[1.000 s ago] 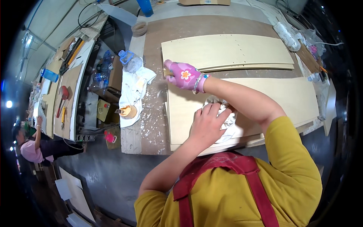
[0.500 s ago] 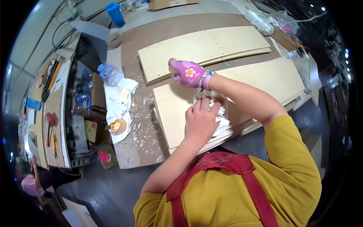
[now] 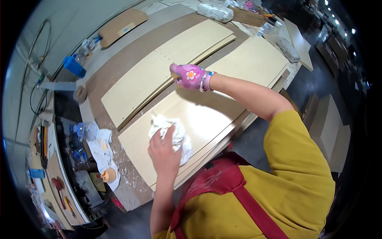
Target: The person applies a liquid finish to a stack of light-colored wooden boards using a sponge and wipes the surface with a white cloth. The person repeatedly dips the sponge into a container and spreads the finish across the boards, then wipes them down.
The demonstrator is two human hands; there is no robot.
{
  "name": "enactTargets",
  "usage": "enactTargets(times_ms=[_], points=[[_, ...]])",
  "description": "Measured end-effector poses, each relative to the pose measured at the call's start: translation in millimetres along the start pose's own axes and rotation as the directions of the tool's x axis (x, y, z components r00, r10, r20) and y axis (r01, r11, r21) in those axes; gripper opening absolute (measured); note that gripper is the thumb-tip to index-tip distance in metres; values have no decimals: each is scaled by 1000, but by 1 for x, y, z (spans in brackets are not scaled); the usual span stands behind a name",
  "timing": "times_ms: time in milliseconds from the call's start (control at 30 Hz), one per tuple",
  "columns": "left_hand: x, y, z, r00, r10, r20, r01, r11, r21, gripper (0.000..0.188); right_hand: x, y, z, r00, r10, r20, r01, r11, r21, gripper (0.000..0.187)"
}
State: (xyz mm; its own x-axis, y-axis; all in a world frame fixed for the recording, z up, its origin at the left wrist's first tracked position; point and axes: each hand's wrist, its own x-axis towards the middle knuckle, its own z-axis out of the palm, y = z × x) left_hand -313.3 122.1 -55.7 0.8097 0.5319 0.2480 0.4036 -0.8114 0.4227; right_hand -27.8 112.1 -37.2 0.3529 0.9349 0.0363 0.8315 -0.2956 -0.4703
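My bare left hand [image 3: 163, 156] presses a crumpled white cloth [image 3: 187, 150] against the near pale wooden panel [image 3: 207, 113], close to its left end. The fingers are bent over the cloth. Above the same panel is my right hand [image 3: 190, 77], in a pink glove with a flower pattern and a bracelet at the wrist. Its fingers are curled closed; a bit of yellow shows by the thumb, too small to name. Beyond it lies a second pale panel [image 3: 159, 63], stacked on another, with small dark spots along its surface.
Left on the table are a white rag [image 3: 99, 148], a small tub of orange-tan paste [image 3: 108, 175], a clear bottle [image 3: 86, 130], a tape roll [image 3: 80, 94] and a blue cup [image 3: 74, 66]. Wrapped bundles [image 3: 215, 12] lie at the back. A tool-covered side bench [image 3: 63, 183] stands left.
My left hand has slid with the cloth toward the panel's left end, away from under my right arm. The view has turned. My right hand stays closed above the panel.
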Motion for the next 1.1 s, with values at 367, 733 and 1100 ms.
enactTargets(times_ms=[367,733,1100], points=[[2,5,15,974,-208,-94,212,976,42,52,-34,143,-80,1000,22,6,-23,994,104,23],[18,16,29,912,-343,-225,393,889,236,47,-72,298,-157,949,295,-109,-231,890,392,41],[26,10,37,904,-322,-281,407,847,340,47,-96,454,-218,878,358,-319,-352,933,77,27]])
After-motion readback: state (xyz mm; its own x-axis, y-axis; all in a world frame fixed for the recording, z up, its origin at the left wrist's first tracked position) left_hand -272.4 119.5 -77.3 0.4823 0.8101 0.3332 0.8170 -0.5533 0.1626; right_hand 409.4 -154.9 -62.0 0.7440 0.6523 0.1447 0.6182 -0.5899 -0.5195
